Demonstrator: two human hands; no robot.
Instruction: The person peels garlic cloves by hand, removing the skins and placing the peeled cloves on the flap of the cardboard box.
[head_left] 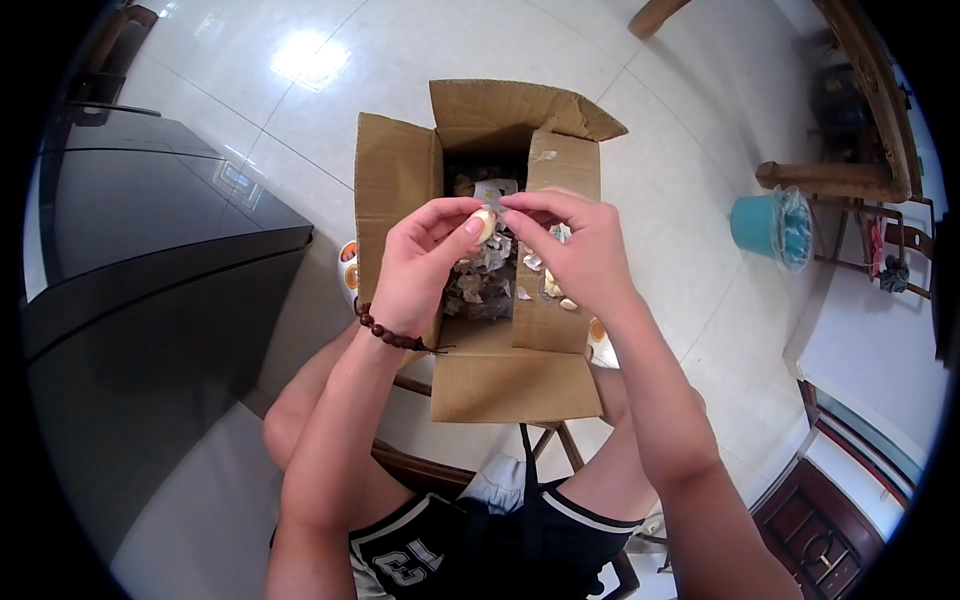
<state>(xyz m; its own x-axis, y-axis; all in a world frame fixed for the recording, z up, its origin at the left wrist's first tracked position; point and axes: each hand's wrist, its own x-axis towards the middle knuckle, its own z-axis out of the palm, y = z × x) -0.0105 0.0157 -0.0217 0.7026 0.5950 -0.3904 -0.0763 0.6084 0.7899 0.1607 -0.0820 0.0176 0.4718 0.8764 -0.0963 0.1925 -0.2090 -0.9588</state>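
Over an open cardboard box (515,388), my left hand (428,250) holds a small pale, rounded piece (485,226) between thumb and fingers. My right hand (575,245) is closed beside it, its thumb and index fingertips pinching a small, thin greyish piece (496,203) at the top of the pale one. Exactly what this thin piece is cannot be made out. Inside the box lie crumpled papery scraps (482,285). Several pale pieces (568,304) and flakes rest on the right flap, partly hidden by my right hand.
A dark glossy cabinet (170,230) stands at the left. On the tiled floor at the right is a teal bin (757,226) with a clear liner, near wooden furniture legs (830,181). My legs flank the box's near end.
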